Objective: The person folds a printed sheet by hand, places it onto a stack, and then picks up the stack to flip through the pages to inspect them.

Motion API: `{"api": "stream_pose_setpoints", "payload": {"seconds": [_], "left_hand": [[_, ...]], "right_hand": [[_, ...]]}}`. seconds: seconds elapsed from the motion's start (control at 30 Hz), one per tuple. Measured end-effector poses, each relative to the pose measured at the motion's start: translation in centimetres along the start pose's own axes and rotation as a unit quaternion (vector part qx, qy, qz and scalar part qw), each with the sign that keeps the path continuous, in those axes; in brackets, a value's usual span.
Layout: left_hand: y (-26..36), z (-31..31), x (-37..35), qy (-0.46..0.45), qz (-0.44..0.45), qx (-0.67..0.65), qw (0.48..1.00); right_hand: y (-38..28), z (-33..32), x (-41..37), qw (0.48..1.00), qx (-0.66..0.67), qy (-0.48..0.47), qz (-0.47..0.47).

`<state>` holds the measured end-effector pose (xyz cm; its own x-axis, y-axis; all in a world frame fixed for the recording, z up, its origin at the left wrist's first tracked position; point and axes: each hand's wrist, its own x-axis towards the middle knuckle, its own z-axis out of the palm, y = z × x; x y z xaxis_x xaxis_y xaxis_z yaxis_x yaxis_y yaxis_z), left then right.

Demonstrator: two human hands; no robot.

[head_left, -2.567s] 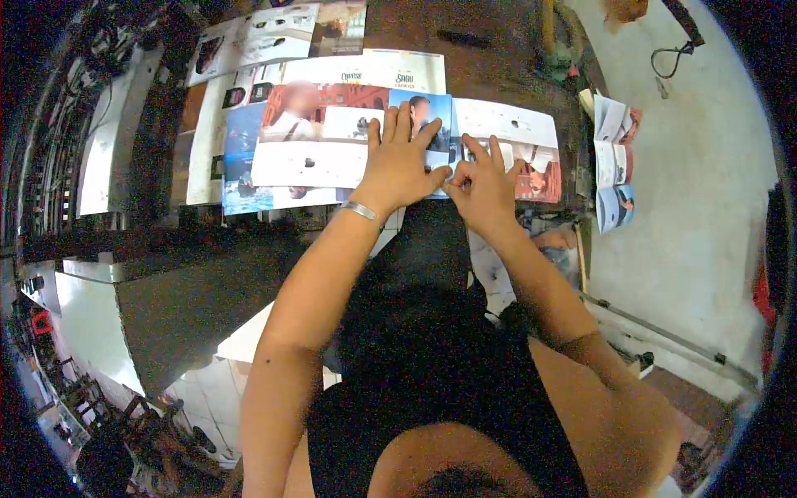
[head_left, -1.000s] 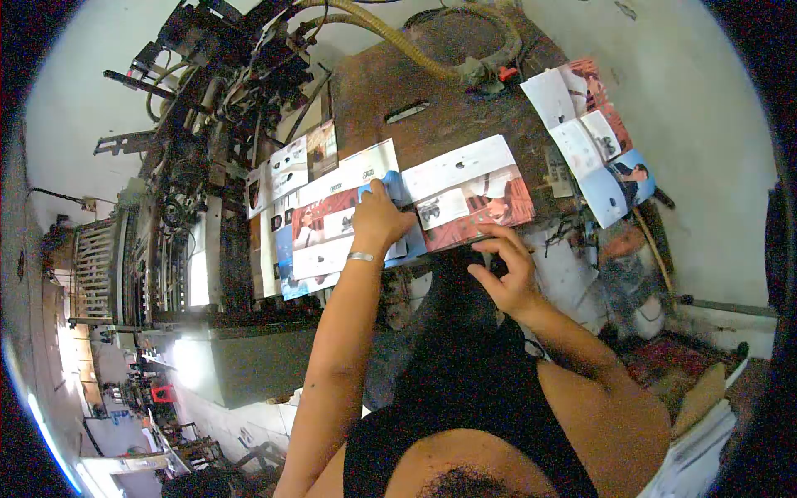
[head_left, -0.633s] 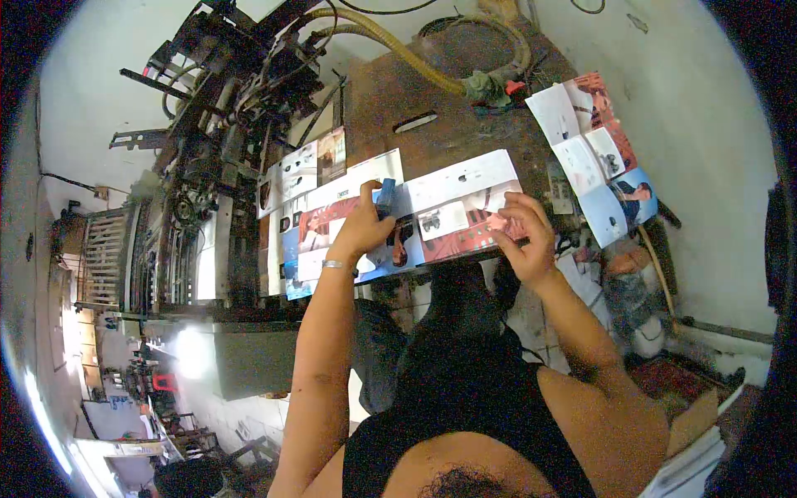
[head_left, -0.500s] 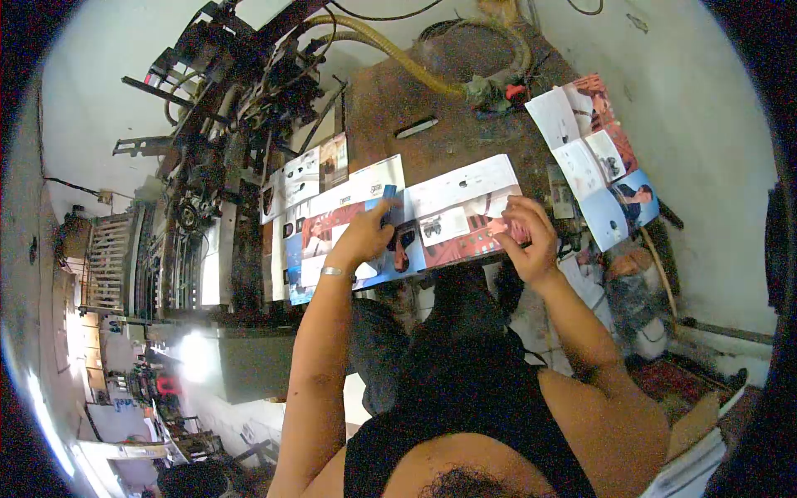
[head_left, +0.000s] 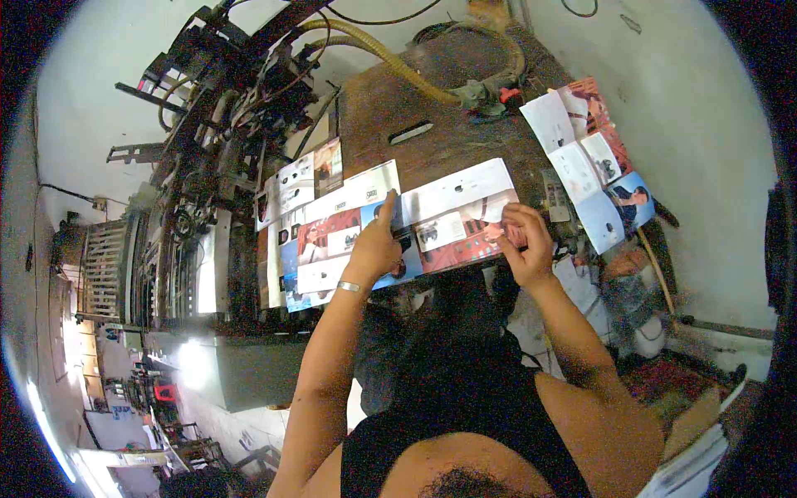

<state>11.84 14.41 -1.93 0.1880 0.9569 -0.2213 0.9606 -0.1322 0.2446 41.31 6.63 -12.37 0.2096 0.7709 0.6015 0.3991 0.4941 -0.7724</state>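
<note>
A long printed sheet [head_left: 452, 189] with pictures of a red scene and a person in blue lies across the near side of the brown table. My left hand [head_left: 375, 249] rests on its left part with the index finger stretched along the fold line. At the right end, my right hand [head_left: 529, 245] has its thumb and bent fingers closed around the sheet's edge. Left of my left hand lies another printed sheet [head_left: 332, 224] with similar pictures, partly covered by my wrist. A third printed leaflet [head_left: 311, 178] sits above it, overlapping its top edge.
More printed leaflets [head_left: 581, 158] lie along the table's right edge. A yellow hose [head_left: 378, 51] ends in a grey clamp-like piece on the brown table [head_left: 374, 108]. Dark machinery [head_left: 224, 141] stands on the left. A wooden stick [head_left: 658, 267] leans at lower right.
My left hand has shifted slightly right and down, and its index finger now lies straighter along the sheet. My right hand stays at the sheet's right end.
</note>
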Motion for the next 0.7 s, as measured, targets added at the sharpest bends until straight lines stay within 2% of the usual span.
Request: {"api": "stream_pose_setpoints", "payload": {"seconds": [0.1,0.13,0.17,0.3,0.33,0.37,0.63,0.67,0.7], "left_hand": [[2.9,-2.2,-1.0,-0.062,-0.059,0.072,0.994],[3.0,-2.1,-0.8,-0.072,-0.054,0.101,0.991],[2.9,-1.6,-0.6,-0.054,-0.044,0.113,0.991],[1.0,2.0,0.4,0.011,0.007,0.135,0.991],[-0.2,3.2,0.9,0.029,0.019,0.138,0.99],[1.1,2.2,0.2,-0.002,0.002,0.13,0.992],[1.4,5.1,0.2,0.1,0.016,0.173,0.98],[1.8,4.6,0.2,0.061,-0.01,0.164,0.984],[1.7,4.7,0.0,0.083,0.005,0.15,0.985]], "right_hand": [[0.4,1.1,-0.7,0.999,0.023,0.004,0.026],[0.4,0.9,-0.7,0.999,0.03,0.01,0.041],[0.3,0.5,-0.4,0.999,-0.039,-0.004,-0.007],[-0.5,0.1,-0.4,0.999,0.022,-0.002,0.037],[-0.1,0.2,-0.3,1.0,0.021,0.007,0.003],[0.1,0.2,-0.3,1.0,0.013,0.009,-0.002],[-0.1,0.4,-0.7,0.998,-0.04,-0.023,-0.042],[0.2,0.4,-0.7,0.995,-0.062,-0.031,-0.066],[0.9,0.7,-1.0,0.996,-0.063,-0.032,-0.059]]}}
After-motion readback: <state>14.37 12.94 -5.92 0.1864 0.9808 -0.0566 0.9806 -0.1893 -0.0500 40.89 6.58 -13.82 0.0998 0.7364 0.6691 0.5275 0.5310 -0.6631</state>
